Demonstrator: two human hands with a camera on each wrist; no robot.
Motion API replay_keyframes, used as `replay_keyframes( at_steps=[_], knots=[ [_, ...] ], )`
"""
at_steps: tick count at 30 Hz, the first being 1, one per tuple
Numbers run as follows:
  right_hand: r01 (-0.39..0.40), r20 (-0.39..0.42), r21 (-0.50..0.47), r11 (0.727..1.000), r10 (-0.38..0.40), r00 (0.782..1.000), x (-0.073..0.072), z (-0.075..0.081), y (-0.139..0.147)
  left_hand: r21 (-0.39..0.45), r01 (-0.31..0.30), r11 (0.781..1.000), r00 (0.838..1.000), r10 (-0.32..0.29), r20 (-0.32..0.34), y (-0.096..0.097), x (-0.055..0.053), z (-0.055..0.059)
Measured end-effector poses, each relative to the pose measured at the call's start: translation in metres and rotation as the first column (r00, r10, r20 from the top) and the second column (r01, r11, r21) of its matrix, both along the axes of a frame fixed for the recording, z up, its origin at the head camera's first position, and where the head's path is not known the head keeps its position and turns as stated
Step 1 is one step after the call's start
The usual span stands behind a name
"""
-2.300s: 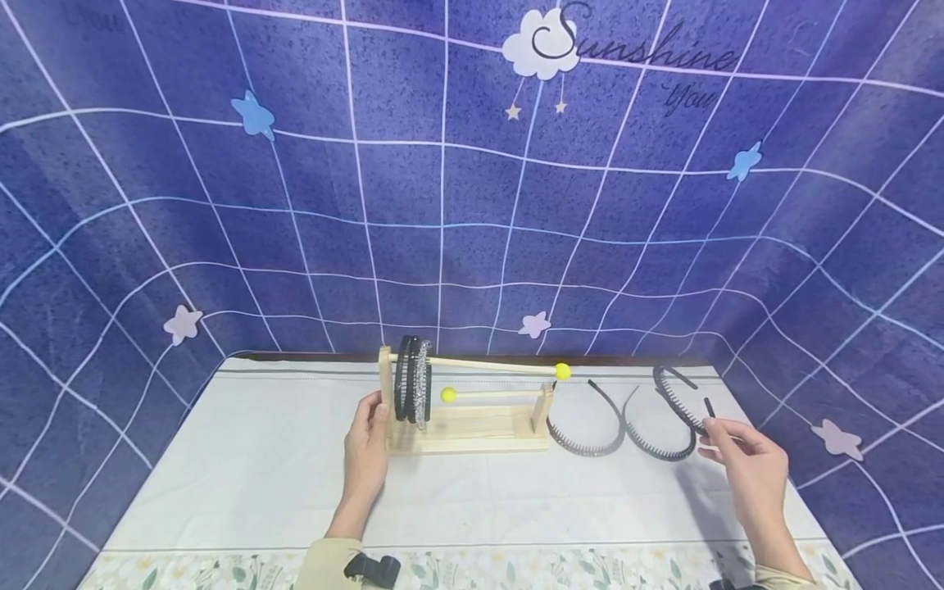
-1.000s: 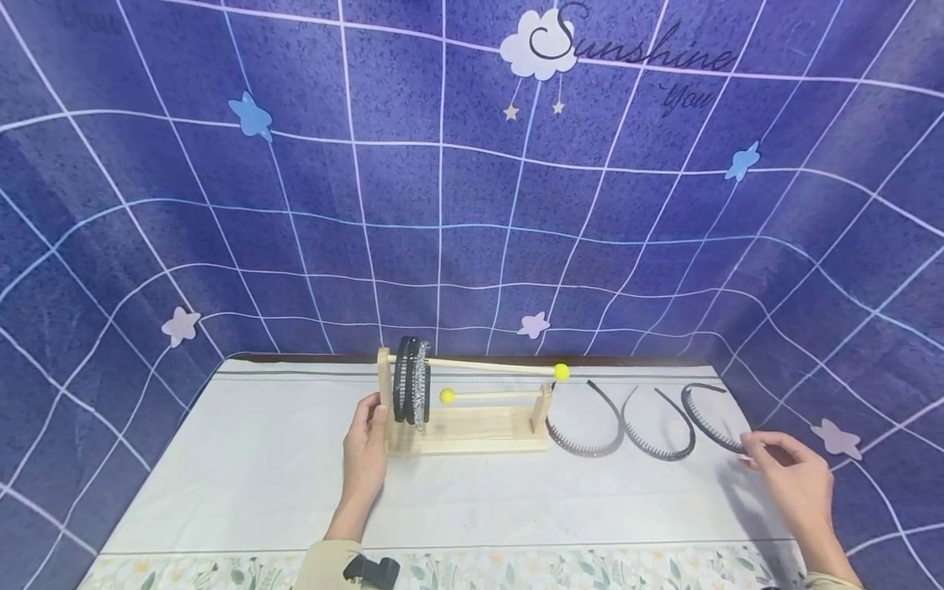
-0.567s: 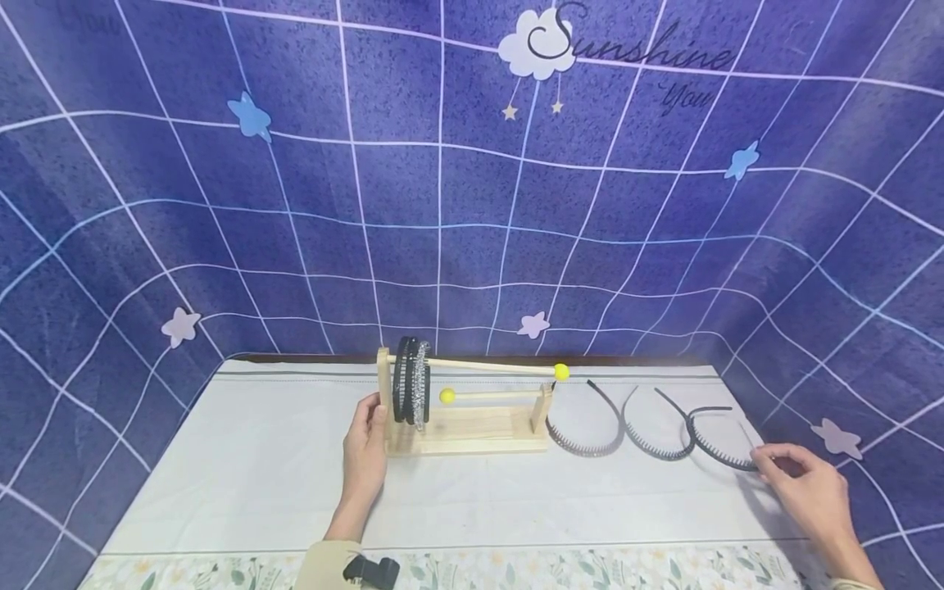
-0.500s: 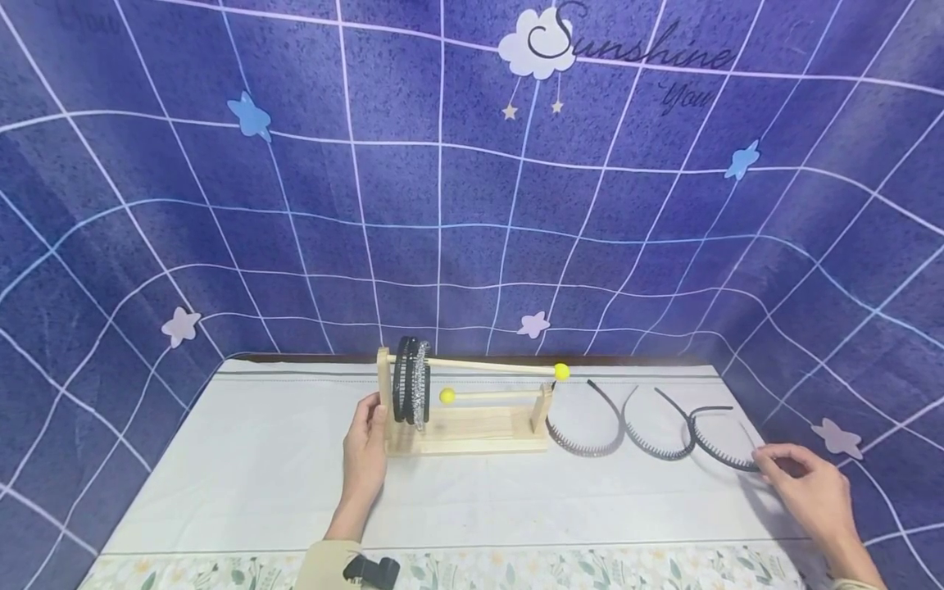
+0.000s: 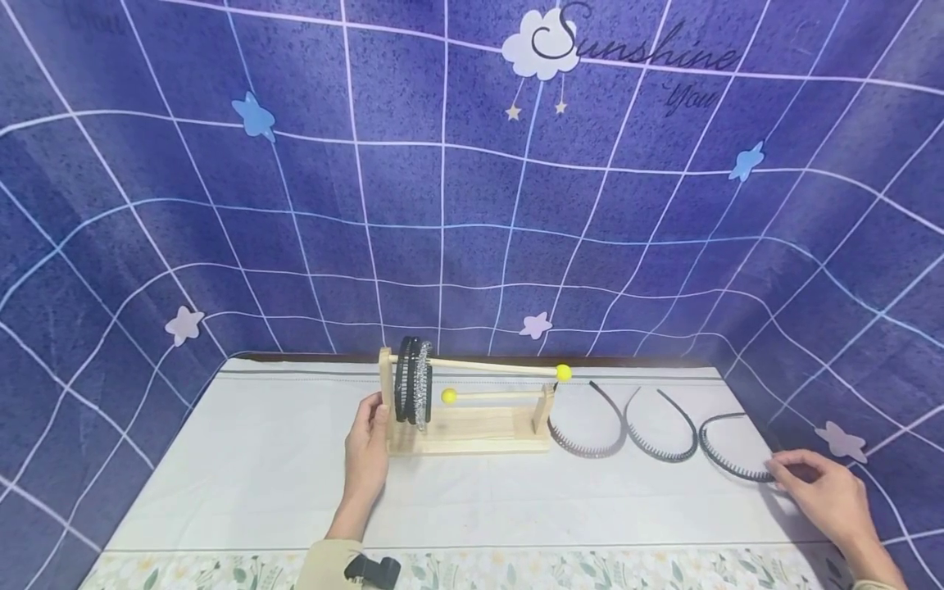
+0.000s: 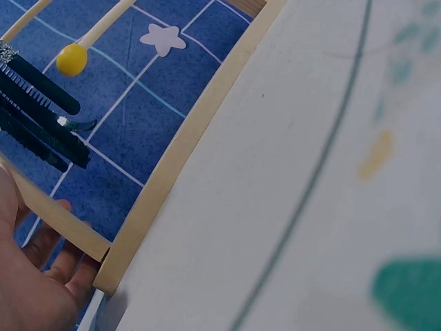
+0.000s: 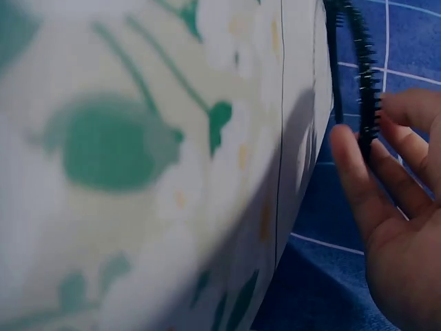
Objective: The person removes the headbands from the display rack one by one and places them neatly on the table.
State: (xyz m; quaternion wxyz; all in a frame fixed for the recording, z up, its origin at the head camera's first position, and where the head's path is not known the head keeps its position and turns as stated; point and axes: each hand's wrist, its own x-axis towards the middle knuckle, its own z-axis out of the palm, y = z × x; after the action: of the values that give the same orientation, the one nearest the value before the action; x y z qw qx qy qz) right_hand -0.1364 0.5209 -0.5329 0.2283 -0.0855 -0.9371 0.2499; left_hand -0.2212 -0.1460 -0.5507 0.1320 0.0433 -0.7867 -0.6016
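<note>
A dark, toothed headband point(image 5: 737, 472) lay at the right end of the surface point(image 5: 258, 467), its curve toward the person and one tip pointing away. The right hand point(image 5: 829, 494) pinched its other end between thumb and fingers; whether the whole band rested on the cloth could not be told. Half a second earlier this band had crossed the edge of the middle headband point(image 5: 667, 458); it had since shifted right and toward the person, ending just beside it. That seemed to bring it into line with the middle one and a brownish headband point(image 5: 593, 453) farther left, three arcs side by side.

Left of these stood a pale wooden stand point(image 5: 472, 447), unmoved. The left hand point(image 5: 366, 451) gripped its left upright, fingers reaching behind the wood. A bunch of black headbands point(image 5: 410, 381), with one silvery headband point(image 5: 423, 385) among them, hung on the upper rod point(image 5: 494, 366), which ended in a yellow ball point(image 5: 564, 373). Behind everything rose a blue backdrop point(image 5: 472, 188) with pale grid lines and stars.
</note>
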Motion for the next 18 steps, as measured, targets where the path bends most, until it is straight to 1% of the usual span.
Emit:
replay_keyframes(
  at_steps=[3,6,9,11,14,18],
  knots=[
    [0.013,0.026,0.062,0.998,-0.015,1.000,-0.0012,0.0011,0.0019,0.004,-0.002,1.000,1.000,0.002,-0.003,-0.0002,-0.0001,-0.0008],
    [0.012,0.084,0.093,0.996,-0.020,0.996,-0.0020,0.0024,0.0022,0.007,0.001,1.000,1.000,-0.001,-0.007,0.0001,-0.0001,-0.0008],
    [-0.019,0.149,0.125,0.992,0.000,0.989,-0.0029,0.0037,0.0029,0.008,-0.001,1.000,1.000,0.001,-0.007,0.0004,0.0005,-0.0006],
    [-0.043,0.176,0.146,0.988,0.017,0.984,-0.0039,0.0042,0.0039,0.007,-0.002,1.000,1.000,0.002,-0.009,0.0007,0.0013,-0.0001],
    [-0.074,0.196,0.174,0.982,0.039,0.980,-0.0056,0.0049,0.0052,0.005,0.002,1.000,1.000,-0.002,-0.014,0.0011,0.0021,0.0010],
    [-0.091,0.206,0.200,0.976,0.049,0.977,-0.0066,0.0052,0.0054,0.009,0.000,1.000,1.000,0.000,-0.019,0.0011,0.0018,0.0008]
  ],
)
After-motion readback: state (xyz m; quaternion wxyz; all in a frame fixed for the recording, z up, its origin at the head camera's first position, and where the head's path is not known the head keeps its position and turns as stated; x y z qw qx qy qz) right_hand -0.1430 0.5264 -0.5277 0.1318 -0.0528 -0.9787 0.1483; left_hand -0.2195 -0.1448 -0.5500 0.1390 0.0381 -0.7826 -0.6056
